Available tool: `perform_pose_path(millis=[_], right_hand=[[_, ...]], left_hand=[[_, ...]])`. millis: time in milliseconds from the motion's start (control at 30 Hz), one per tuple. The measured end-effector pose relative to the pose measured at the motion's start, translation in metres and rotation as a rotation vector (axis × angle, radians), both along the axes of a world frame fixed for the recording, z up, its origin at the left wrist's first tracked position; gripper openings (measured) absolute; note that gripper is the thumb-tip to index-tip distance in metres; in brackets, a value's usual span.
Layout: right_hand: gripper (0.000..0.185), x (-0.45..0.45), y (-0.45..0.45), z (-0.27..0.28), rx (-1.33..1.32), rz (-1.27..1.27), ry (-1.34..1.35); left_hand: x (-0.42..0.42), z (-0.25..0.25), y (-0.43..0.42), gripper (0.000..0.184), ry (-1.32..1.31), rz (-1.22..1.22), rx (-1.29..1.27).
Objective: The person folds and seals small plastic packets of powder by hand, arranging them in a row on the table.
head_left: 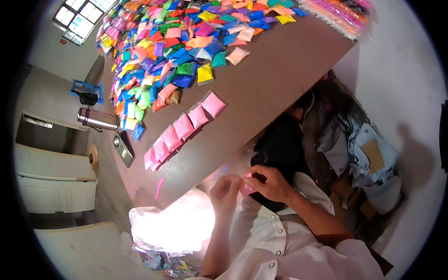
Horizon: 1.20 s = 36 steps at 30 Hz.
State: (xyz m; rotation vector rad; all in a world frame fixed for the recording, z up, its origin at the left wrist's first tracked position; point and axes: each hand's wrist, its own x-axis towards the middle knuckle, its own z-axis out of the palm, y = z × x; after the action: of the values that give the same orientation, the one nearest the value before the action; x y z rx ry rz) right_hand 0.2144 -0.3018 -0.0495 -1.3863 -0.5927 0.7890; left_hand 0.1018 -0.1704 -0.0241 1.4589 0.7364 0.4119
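A small pink packet (247,187) is pinched between my two hands, above my lap and close to the table's near edge. My left hand (226,190) has its fingers closed at the packet's left side. Thumb and fingers of my right hand (270,183) press together on its upper right part, hiding some of it. Ahead on the brown table (261,88) lies a slanting row of several pink packets (183,126) in clear wrappers. Nearer me on the tabletop is a thin pink plastic stick (159,188).
A big heap of colourful packets (182,51) covers the table's far part. A steel flask (98,119) and a phone (122,149) sit along the left edge. A brightly lit clear plastic bag (172,221) is at lower left. Crumpled bags (368,154) lie right, beside the wall.
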Motion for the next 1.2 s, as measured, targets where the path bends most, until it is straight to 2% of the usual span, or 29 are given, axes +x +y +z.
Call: perform_pose_path(millis=[100,167,200,300,367,500,567,600,667,800,867,900,1000,1067,1200], right_hand=[[0.02,-0.001,0.002,0.0,0.006,-0.037,0.055],[0.02,-0.001,0.005,0.007,0.023,-0.078,0.095],[0.021,0.0,0.006,0.009,0.01,-0.098,0.092],[0.021,0.004,0.009,0.019,-0.015,-0.113,0.043],[0.02,0.009,0.011,0.022,-0.025,-0.106,-0.006],[0.015,0.027,0.022,0.031,0.037,-0.186,0.022],[0.012,0.041,0.029,0.037,0.042,-0.287,0.01],[0.012,0.048,0.03,0.038,0.043,-0.266,0.001],[0.014,0.065,0.034,0.04,0.027,-0.327,-0.104],[0.016,0.088,0.043,0.04,0.095,-0.333,-0.143],[0.018,0.101,0.043,0.035,0.086,-0.37,-0.093],[0.016,0.107,0.043,0.031,0.057,-0.391,-0.104],[0.014,0.123,0.051,0.025,0.08,-0.402,-0.131],[0.013,0.131,0.053,0.022,0.051,-0.425,-0.153],[0.015,0.131,0.055,0.024,-0.05,-0.455,-0.203]], left_hand=[[0.004,0.0,0.001,0.019,-0.028,0.004,-0.059],[0.001,-0.007,0.01,0.019,0.1,-0.155,-0.043],[0.003,-0.004,0.012,0.019,0.086,-0.141,-0.051],[0.009,0.002,0.019,0.02,0.042,-0.169,-0.003],[0.011,-0.004,0.026,0.019,0.026,-0.229,0.148],[0.037,0.01,0.035,0.021,-0.008,-0.244,0.047],[0.057,0.026,0.038,0.022,-0.198,-0.281,-0.056],[0.067,0.026,0.043,0.022,-0.207,-0.261,-0.052],[0.084,0.025,0.056,0.023,-0.212,-0.41,0.036],[0.113,0.027,0.071,0.022,-0.247,-0.419,0.033],[0.131,0.009,0.075,0.021,-0.296,-0.451,0.229],[0.135,0.013,0.08,0.021,-0.291,-0.439,0.235],[0.146,0.022,0.089,0.023,-0.24,-0.521,0.157],[0.153,0.023,0.092,0.026,-0.331,-0.558,-0.009],[0.171,0.003,0.095,0.028,-0.35,-0.643,-0.054]])
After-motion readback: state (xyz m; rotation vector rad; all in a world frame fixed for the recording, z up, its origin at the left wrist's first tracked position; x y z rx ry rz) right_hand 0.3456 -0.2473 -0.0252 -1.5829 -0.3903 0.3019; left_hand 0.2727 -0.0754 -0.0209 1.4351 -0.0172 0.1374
